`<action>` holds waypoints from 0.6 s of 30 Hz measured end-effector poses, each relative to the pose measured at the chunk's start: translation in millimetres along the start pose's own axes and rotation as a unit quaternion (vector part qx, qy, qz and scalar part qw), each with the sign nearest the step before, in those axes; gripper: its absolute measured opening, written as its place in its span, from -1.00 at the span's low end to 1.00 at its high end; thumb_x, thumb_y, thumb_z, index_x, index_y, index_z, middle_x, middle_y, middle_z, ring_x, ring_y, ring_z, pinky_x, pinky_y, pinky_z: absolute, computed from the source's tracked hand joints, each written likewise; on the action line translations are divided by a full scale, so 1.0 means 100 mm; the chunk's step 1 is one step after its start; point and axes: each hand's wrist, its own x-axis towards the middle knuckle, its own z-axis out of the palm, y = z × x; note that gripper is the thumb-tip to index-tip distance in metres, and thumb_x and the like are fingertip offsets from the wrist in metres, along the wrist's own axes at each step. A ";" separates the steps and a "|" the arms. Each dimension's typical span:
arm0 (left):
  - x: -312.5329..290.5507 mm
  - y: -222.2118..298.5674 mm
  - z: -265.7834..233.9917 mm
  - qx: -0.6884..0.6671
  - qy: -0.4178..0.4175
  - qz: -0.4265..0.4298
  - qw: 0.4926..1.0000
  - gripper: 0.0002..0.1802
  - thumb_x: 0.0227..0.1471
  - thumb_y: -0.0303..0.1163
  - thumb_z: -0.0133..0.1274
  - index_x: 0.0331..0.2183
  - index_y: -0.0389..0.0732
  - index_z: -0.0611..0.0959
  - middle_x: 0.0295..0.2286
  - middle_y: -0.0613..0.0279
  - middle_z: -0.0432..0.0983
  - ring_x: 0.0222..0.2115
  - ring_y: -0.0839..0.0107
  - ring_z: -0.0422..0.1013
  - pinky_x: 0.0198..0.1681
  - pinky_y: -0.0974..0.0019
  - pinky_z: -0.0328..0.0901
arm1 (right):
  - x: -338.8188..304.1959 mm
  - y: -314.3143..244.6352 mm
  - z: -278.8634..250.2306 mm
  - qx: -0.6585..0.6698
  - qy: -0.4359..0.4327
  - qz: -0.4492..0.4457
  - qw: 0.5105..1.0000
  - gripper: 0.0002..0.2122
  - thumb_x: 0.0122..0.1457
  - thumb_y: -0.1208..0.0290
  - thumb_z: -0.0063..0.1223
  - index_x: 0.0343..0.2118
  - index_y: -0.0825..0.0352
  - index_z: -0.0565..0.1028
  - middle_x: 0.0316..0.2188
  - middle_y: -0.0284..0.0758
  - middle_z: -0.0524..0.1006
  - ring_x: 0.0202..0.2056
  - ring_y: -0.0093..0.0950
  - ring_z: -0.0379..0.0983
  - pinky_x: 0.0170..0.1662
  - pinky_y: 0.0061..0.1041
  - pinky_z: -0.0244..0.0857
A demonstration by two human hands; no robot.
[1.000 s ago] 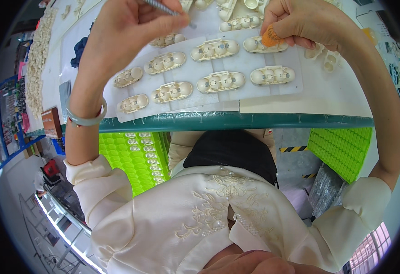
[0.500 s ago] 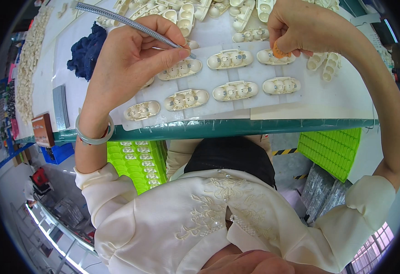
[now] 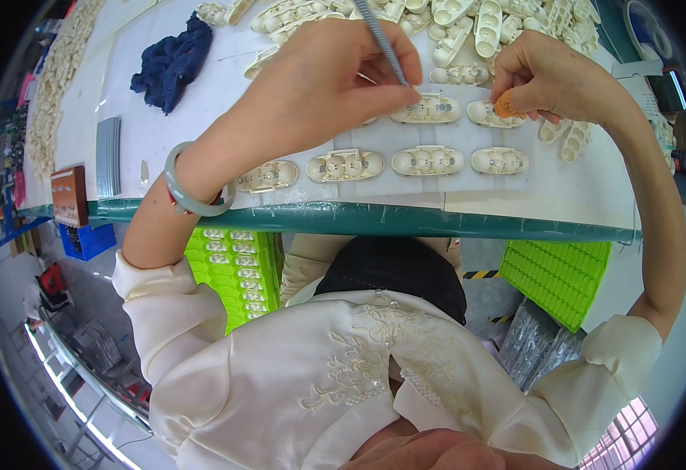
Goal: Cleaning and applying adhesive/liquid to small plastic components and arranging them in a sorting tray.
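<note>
My left hand [image 3: 323, 90] pinches a thin grey ridged rod [image 3: 380, 37] between thumb and fingers. Its lower tip meets the fingertips over a cream oval plastic casing [image 3: 429, 110] with round hollows. Closed in a pinch, my right hand [image 3: 554, 78] is at another cream casing [image 3: 484, 115], at the right end of the back row. A textured orange piece [image 3: 506, 105] shows at those fingertips; whether it is worn or held, I cannot tell. Both rows of casings lie on a pale translucent mat [image 3: 429, 184]. My left forearm and hand hide part of the back row.
Many cream casings [image 3: 488, 27] are heaped at the back. On the left lie a dark blue cloth [image 3: 172, 66], several grey ridged rods [image 3: 108, 157] and a small brown box [image 3: 68, 196]. A green edge [image 3: 343, 218] borders the table; bright green trays [image 3: 558, 274] stand below.
My left hand with the rod has moved right along the back row, and the rod stands steeper. My right hand stays at the same end casing. The whole view has shifted slightly.
</note>
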 end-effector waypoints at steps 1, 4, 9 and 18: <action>0.00 0.01 0.02 0.002 0.002 -0.002 1.000 -0.89 -0.05 -0.51 0.13 -0.41 -0.29 0.53 -0.48 0.32 0.51 -0.43 0.63 0.44 -0.33 0.57 0.33 | 0.00 0.00 0.01 0.003 0.005 -0.003 1.000 -0.96 -0.12 0.64 0.06 -0.55 0.44 0.52 -0.76 -0.38 0.42 -0.77 -0.70 0.27 -0.75 -0.71 0.11; 0.06 0.02 0.08 0.000 -0.007 0.001 1.000 -0.90 -0.04 -0.52 0.12 -0.42 -0.29 0.53 -0.48 0.31 0.51 -0.44 0.64 0.45 -0.35 0.56 0.33 | -0.02 0.04 0.02 0.022 0.015 -0.005 1.000 -0.96 -0.11 0.64 0.06 -0.54 0.44 0.52 -0.75 -0.40 0.42 -0.77 -0.71 0.25 -0.75 -0.71 0.10; 0.08 0.00 0.07 0.053 0.016 0.023 0.998 -0.91 -0.03 -0.53 0.10 -0.41 -0.29 0.52 -0.47 0.30 0.51 -0.40 0.62 0.46 -0.33 0.57 0.32 | -0.02 0.05 0.03 0.045 0.027 0.013 0.999 -0.96 -0.08 0.63 0.06 -0.53 0.43 0.52 -0.74 -0.40 0.43 -0.78 -0.72 0.24 -0.75 -0.72 0.09; 0.09 -0.02 0.02 -0.034 -0.027 -0.044 0.998 -0.86 -0.01 -0.53 0.11 -0.38 -0.29 0.47 -0.44 0.31 0.49 -0.38 0.61 0.45 -0.31 0.59 0.31 | -0.10 0.01 -0.15 0.083 -0.075 0.036 0.993 -0.87 0.04 0.41 0.13 -0.45 0.39 0.56 -0.64 -0.40 0.48 -0.64 -0.64 0.33 -0.60 -0.64 0.18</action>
